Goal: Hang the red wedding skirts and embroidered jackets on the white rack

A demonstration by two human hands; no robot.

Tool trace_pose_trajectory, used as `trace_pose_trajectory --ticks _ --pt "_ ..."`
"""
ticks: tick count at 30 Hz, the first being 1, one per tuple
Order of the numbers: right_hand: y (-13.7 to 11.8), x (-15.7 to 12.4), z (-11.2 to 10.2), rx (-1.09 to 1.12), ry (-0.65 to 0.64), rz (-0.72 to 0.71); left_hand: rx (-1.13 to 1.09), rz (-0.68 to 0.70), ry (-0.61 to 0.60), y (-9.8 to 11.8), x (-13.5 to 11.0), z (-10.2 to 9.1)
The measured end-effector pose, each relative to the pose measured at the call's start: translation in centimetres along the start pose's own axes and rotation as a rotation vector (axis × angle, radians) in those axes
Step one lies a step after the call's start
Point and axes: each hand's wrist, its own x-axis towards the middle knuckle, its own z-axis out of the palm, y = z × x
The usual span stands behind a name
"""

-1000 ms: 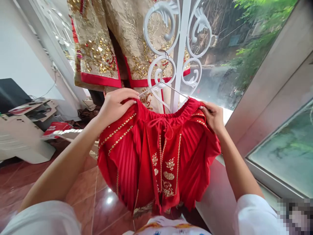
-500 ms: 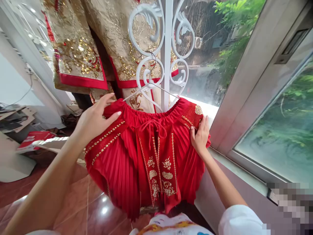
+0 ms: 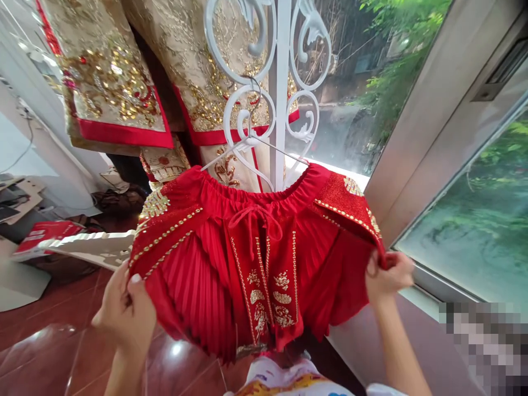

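A red pleated skirt (image 3: pixel 231 258) with gold embroidery hangs from a thin wire hanger (image 3: pixel 251 146) hooked on a white scrolled metal stand (image 3: pixel 278 82). My left hand (image 3: pixel 124 313) pinches the skirt's lower left panel edge. My right hand (image 3: pixel 388 278) grips the skirt's right panel edge and holds it out to the side. Both hands are closed on the cloth, spreading the skirt wide.
A cream and gold embroidered jacket (image 3: pixel 115 82) with red trim hangs behind the skirt. A window frame (image 3: pixel 437 137) and sill run along the right. Boxes and papers (image 3: pixel 45 231) lie on the glossy red-brown floor (image 3: pixel 49 341) at left.
Both hands slid down from the waistband to the skirt's lower side edges and pulled them outward. The view shifted slightly upward and left.
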Motion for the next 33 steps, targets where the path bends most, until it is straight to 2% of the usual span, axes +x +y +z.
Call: trace_pose_trajectory --ticks 1,3,4,5,7,9,10,13,16,17,18,19,21,22,23,24,25,26,27,28,29,30,31,33 --pt "-0.5 -1.6 0.1 0.023 -0.127 0.005 -0.007 -0.061 -0.005 0.0 -0.6 0.3" --pt "-1.4 -4.2 0.1 0.052 -0.421 -0.003 0.072 -0.155 -0.093 -0.1 -1.6 1.1" --pt "-1.6 -5.2 -0.1 0.064 -0.504 0.007 0.141 -0.156 -0.154 -0.1 -2.3 1.4" --pt "-1.8 -6.0 -0.3 0.077 -0.522 0.031 0.212 -0.14 -0.169 -0.2 -3.0 1.6" --pt "-2.1 -7.4 -0.6 0.103 -0.461 0.063 0.328 -0.095 -0.076 -0.1 -4.6 2.0" --pt "-2.4 -8.6 -0.3 0.12 -0.454 -0.012 0.394 -0.056 0.036 0.2 -6.1 2.4" --pt "-2.6 -9.0 0.1 0.12 -0.494 -0.087 0.407 -0.034 0.039 0.4 -6.6 2.8" --pt "-3.5 -8.9 1.4 0.097 -0.681 -0.281 0.391 -0.02 -0.133 0.9 -6.4 4.2" --pt "-4.5 -5.5 0.5 0.167 -0.926 -0.369 0.274 -0.035 -0.361 0.7 -4.1 4.1" --pt "-4.8 -3.6 -0.4 0.245 -0.986 -0.386 0.186 -0.03 -0.363 0.7 -2.9 3.4" --pt "-5.3 -1.5 -1.5 0.341 -0.998 -0.392 0.084 -0.022 -0.301 0.8 -1.6 2.5" --pt "-5.8 0.8 -2.6 0.432 -0.892 -0.362 -0.011 -0.012 -0.191 1.2 -0.1 1.3" --pt "-7.6 5.6 -4.2 0.558 -0.492 -0.331 -0.113 0.029 0.077 3.0 3.5 -0.9" --pt "-8.8 7.9 -4.4 0.573 -0.311 -0.383 -0.081 0.077 0.126 4.3 5.6 -1.7" --pt "-10.2 10.0 -4.3 0.591 -0.253 -0.496 -0.016 0.174 0.101 5.8 7.9 -2.1" --pt "-11.6 11.8 -3.8 0.619 -0.34 -0.603 0.023 0.303 0.035 7.2 10.2 -2.2" --pt "-13.0 13.3 -3.0 0.657 -0.479 -0.695 0.023 0.424 -0.064 8.6 12.4 -1.8" --pt "-14.2 14.3 -2.1 0.661 -0.641 -0.757 0.006 0.522 -0.195 9.6 14.4 -1.2" --pt "-15.2 15.1 -1.1 0.659 -0.759 -0.791 -0.004 0.591 -0.378 10.3 16.0 -0.4" --pt "-15.9 15.5 -0.2 0.659 -0.819 -0.797 -0.01 0.613 -0.519 10.8 17.3 0.6" --pt "-16.3 15.7 0.7 0.665 -0.824 -0.784 -0.03 0.609 -0.611 10.9 18.2 1.4" --pt "-16.5 15.7 1.4 0.689 -0.783 -0.758 -0.066 0.581 -0.645 10.8 18.8 2.2" --pt "-16.6 15.5 1.9 0.728 -0.722 -0.722 -0.121 0.541 -0.624 10.7 19.0 2.9" --pt "-16.6 15.1 2.5 0.81 -0.613 -0.645 -0.265 0.462 -0.499 10.5 19.0 3.8"
